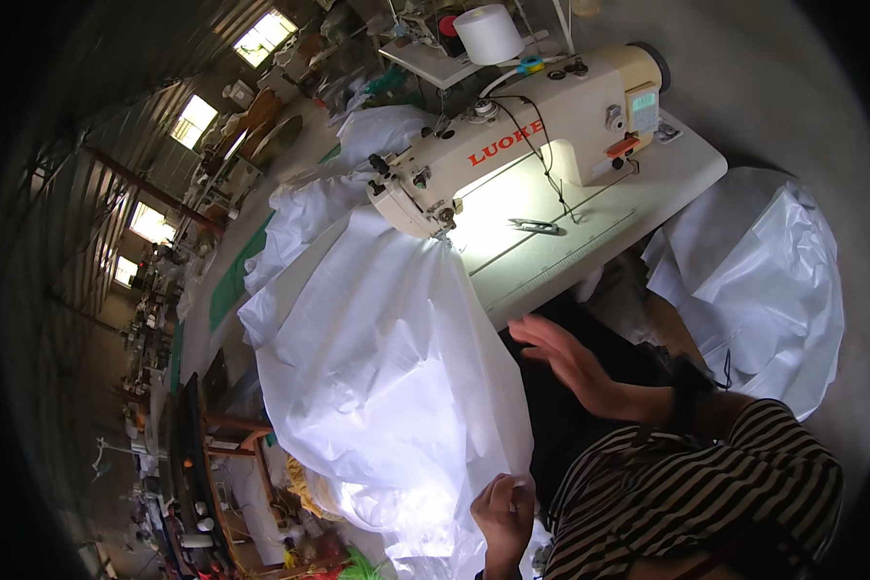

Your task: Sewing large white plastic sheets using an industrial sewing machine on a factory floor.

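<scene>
A large sheet of white fabric (358,348) spreads over the left side and hangs down toward the lower edge. Its upper end lies under the needle area of a white sewing machine (522,135). My left hand (504,510) is closed on the sheet's near right edge, its fingers curled into the cloth. Just off the machine's front edge, my right hand (570,367) is held in the air, fingers stretched out and holding nothing. On the machine bed lies a pair of small thread snips (536,226), under the lit arm.
A white thread cone (488,35) stands behind the machine. More white sheeting (768,290) is heaped at the right. At the lower left is a wooden stool frame (237,435) beside cluttered goods. Windows (193,121) line the far left wall.
</scene>
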A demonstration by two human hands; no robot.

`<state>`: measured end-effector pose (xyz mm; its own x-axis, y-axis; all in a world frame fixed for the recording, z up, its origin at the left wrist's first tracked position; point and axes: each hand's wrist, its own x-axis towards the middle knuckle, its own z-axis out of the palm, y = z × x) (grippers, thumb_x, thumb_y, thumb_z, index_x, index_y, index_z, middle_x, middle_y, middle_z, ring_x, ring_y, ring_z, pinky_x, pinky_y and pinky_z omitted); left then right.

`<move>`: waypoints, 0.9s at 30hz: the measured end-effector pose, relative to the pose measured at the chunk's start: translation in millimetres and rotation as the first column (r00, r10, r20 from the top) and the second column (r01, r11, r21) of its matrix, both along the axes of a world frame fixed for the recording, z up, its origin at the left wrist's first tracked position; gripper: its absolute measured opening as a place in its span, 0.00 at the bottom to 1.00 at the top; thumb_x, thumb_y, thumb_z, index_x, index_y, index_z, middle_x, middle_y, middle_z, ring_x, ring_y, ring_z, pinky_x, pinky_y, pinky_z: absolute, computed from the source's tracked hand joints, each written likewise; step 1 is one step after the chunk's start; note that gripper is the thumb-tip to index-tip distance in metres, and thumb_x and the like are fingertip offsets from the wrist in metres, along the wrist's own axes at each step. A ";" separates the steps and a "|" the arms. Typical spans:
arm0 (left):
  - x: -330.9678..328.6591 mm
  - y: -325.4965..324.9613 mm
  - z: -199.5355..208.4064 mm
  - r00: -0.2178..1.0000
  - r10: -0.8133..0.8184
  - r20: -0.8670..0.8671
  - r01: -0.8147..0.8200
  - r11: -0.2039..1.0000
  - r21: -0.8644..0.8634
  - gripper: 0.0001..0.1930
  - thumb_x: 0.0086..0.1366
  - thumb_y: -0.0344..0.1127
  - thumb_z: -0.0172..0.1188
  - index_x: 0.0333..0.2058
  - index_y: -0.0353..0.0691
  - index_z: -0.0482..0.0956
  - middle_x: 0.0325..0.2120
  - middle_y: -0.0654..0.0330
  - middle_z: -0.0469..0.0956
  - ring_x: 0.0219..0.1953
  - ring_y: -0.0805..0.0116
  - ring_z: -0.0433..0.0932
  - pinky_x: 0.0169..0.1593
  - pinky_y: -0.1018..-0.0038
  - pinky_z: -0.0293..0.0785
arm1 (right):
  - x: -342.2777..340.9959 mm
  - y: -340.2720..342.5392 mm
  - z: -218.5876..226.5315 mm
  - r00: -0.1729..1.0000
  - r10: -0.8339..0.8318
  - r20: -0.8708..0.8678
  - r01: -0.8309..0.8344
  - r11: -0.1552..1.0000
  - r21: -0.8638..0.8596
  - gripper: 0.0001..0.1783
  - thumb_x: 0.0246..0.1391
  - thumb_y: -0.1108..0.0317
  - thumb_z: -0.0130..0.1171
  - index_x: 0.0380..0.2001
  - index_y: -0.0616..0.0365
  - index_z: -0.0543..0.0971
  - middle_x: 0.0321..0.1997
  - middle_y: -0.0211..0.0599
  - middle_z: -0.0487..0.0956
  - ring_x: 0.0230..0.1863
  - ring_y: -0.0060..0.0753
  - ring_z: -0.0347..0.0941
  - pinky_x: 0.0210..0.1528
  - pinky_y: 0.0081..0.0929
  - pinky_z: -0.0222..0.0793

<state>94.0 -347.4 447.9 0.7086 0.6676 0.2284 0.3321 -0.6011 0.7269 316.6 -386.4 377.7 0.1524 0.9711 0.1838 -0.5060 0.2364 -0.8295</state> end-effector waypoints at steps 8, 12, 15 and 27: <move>30.3 21.4 -5.1 0.854 -0.498 -0.151 0.519 0.835 0.183 0.07 0.50 0.26 0.61 0.27 0.42 0.73 0.22 0.57 0.72 0.24 0.55 0.76 0.27 0.63 0.72 | 38.9 81.3 -0.5 0.811 -0.054 0.582 0.246 0.935 -0.255 0.39 0.63 0.50 0.55 0.69 0.62 0.58 0.41 0.43 0.81 0.40 0.35 0.79 0.41 0.32 0.77; 40.3 35.1 -3.3 0.773 -0.607 -0.183 0.622 0.783 0.027 0.05 0.54 0.27 0.59 0.30 0.42 0.72 0.22 0.56 0.71 0.26 0.54 0.76 0.28 0.62 0.73 | 41.3 112.2 -4.9 -0.109 0.076 0.991 0.452 0.892 -0.019 0.38 0.57 0.65 0.57 0.66 0.73 0.59 0.22 0.36 0.78 0.21 0.33 0.77 0.20 0.31 0.71; 43.9 49.6 -2.9 0.809 -0.563 -0.170 0.580 0.812 0.067 0.05 0.55 0.28 0.60 0.27 0.42 0.72 0.22 0.55 0.72 0.24 0.51 0.76 0.27 0.60 0.72 | 26.3 118.2 -7.8 -0.356 0.225 0.907 0.462 0.886 -0.038 0.40 0.49 0.69 0.58 0.62 0.82 0.59 0.17 0.34 0.77 0.18 0.29 0.77 0.11 0.29 0.63; 116.1 132.3 -22.7 0.921 -0.317 -0.227 0.368 0.900 0.235 0.03 0.56 0.26 0.57 0.25 0.40 0.72 0.20 0.50 0.74 0.24 0.46 0.76 0.28 0.57 0.72 | 57.9 162.6 -18.3 -0.088 0.009 0.996 0.558 0.829 0.042 0.29 0.56 0.70 0.49 0.58 0.78 0.64 0.23 0.43 0.80 0.24 0.48 0.79 0.25 0.42 0.74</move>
